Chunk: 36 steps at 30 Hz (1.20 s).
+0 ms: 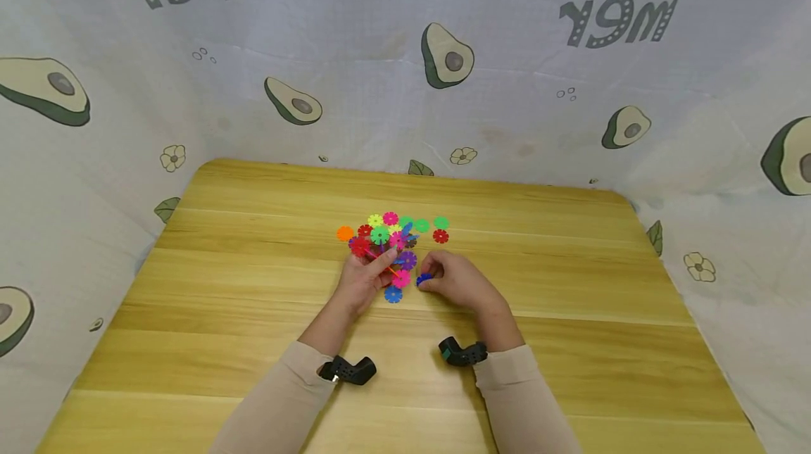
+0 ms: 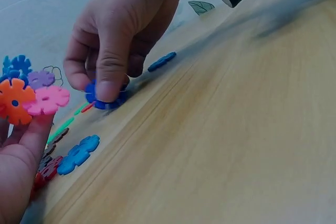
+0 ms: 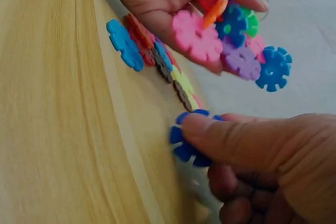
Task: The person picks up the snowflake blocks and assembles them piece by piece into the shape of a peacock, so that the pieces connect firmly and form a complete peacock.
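Observation:
My left hand [image 1: 360, 285] holds a cluster of interlocked plastic snowflake discs, its thumb lying across it. A pink disc [image 3: 195, 38], a purple disc [image 3: 240, 61], a blue disc [image 3: 274, 70] and an orange disc [image 2: 17, 101] show in that cluster; fingers hide part of it. To its right, my right hand [image 1: 461, 283] pinches a single dark blue snowflake disc [image 3: 180, 146] between thumb and fingers. This disc is apart from the cluster, low over the table. Flat on the table near the left hand lies a light blue disc [image 2: 79, 155].
Several loose discs lie on the wooden table [image 1: 570, 278] beyond the hands, among them an orange disc [image 1: 345, 233], a green disc [image 1: 441, 222] and a red disc [image 1: 441, 236]. Another blue disc [image 2: 161, 61] lies near the right hand. A printed curtain [image 1: 367, 32] hangs behind.

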### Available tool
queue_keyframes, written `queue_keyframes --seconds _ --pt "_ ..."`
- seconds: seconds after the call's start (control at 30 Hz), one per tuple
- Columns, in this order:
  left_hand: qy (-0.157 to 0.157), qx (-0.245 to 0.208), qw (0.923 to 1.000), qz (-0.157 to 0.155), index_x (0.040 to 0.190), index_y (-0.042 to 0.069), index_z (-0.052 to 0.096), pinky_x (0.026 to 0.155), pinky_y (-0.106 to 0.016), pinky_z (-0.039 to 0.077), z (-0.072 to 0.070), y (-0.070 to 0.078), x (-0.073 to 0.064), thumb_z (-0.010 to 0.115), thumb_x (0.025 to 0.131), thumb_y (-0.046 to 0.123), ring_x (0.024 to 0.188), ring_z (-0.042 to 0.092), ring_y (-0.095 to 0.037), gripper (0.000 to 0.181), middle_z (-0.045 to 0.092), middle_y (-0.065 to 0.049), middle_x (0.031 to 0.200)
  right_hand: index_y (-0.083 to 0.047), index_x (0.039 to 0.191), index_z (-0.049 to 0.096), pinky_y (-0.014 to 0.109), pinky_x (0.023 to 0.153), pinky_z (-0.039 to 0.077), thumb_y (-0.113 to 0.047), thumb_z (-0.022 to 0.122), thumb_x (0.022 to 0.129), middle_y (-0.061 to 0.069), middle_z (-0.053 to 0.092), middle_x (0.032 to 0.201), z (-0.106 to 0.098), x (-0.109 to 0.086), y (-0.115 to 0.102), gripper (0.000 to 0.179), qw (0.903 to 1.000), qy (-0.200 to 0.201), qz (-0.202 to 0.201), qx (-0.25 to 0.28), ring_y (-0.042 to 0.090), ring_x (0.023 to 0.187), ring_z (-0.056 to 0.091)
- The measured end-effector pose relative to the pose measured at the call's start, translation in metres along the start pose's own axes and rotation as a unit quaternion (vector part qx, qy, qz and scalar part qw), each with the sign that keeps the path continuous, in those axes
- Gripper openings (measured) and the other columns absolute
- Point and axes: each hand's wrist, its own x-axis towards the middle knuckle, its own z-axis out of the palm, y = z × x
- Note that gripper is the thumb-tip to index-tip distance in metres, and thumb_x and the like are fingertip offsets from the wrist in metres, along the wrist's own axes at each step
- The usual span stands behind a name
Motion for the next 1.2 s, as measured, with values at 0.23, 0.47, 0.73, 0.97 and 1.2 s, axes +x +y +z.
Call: queue_keyframes --seconds 0.23,0.47,0.73,0.97,1.2 --pt "0.001 0.033 0.9994 -0.008 0.124 0.01 0.046 0.082 -0.024 0.063 0.002 -0.002 0.0 0.058 0.102 0.004 0.092 0.072 -0.006 0.025 0.07 0.007 0.1 -0.012 0.109 0.067 0.033 0.083 0.055 -0.018 0.071 0.098 0.006 0.072 0.101 -0.005 0.001 0.006 0.014 0.9905 0.114 0.015 0.075 0.02 0.091 0.065" --pt "0.0 0.083 0.9965 0.003 0.147 -0.001 0.034 0.098 -0.02 0.056 0.001 -0.004 0.0 0.051 0.107 0.014 0.109 0.063 -0.005 0.046 0.06 -0.002 0.125 0.005 0.116 0.064 0.037 0.088 0.063 -0.003 0.062 0.101 0.025 0.068 0.111 -0.009 0.001 0.011 0.017 0.9496 0.172 -0.06 0.255 0.02 0.095 0.072" --pt "-0.045 0.07 0.9965 -0.008 0.147 -0.002 0.033 0.076 -0.03 0.065 0.001 -0.002 -0.002 0.052 0.105 0.011 0.091 0.073 -0.01 0.047 0.065 0.001 0.114 0.01 0.107 0.065 0.035 0.082 0.064 0.003 0.062 0.098 0.029 0.067 0.102 -0.004 0.003 0.009 0.012 0.9423 0.14 -0.136 0.273 0.002 0.085 0.068" --pt "-0.055 0.071 0.9959 -0.008 0.145 -0.003 0.035 0.075 -0.029 0.064 0.001 -0.002 -0.002 0.051 0.104 0.011 0.09 0.071 -0.009 0.046 0.066 0.004 0.11 0.008 0.106 0.066 0.022 0.08 0.061 0.001 0.061 0.099 0.028 0.068 0.103 -0.002 0.003 0.009 0.011 0.9432 0.138 -0.136 0.27 0.003 0.086 0.068" --pt "-0.057 0.066 0.9961 -0.012 0.141 0.0 0.039 0.077 -0.029 0.064 0.001 0.0 -0.003 0.049 0.106 0.011 0.09 0.071 -0.009 0.038 0.066 0.006 0.108 0.01 0.106 0.065 0.02 0.079 0.061 0.003 0.06 0.099 0.029 0.068 0.102 -0.001 0.003 0.007 0.011 0.9396 0.135 -0.144 0.28 0.002 0.086 0.069"
